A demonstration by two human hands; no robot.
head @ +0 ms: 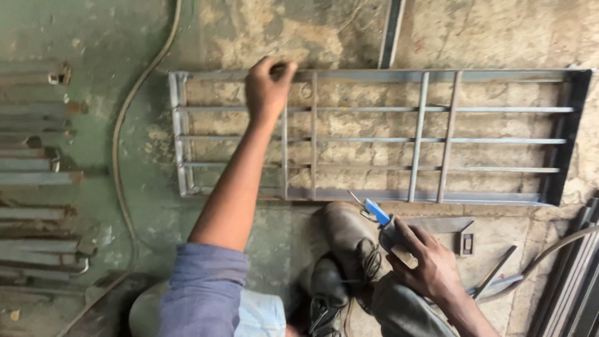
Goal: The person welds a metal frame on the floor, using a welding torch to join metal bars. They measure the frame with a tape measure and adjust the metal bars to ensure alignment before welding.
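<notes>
Two hands at work: my left hand [267, 87] curls its fingers over the top rail of the grey welded steel grille [374, 137]; my right hand [427, 265] grips a blue-tipped electrode holder [382, 219] below. Bars look placed; I judge some joints unwelded.

Your left hand [268, 87] grips the top rail of the metal grille [374, 137]; its crossed bars leave only narrow slots. Bare floor [143, 187] lies open left of it, past the cable [121, 156]. Your boots [346, 240], a square [449, 228] and rods [571, 281] crowd your right hand [427, 265].
</notes>
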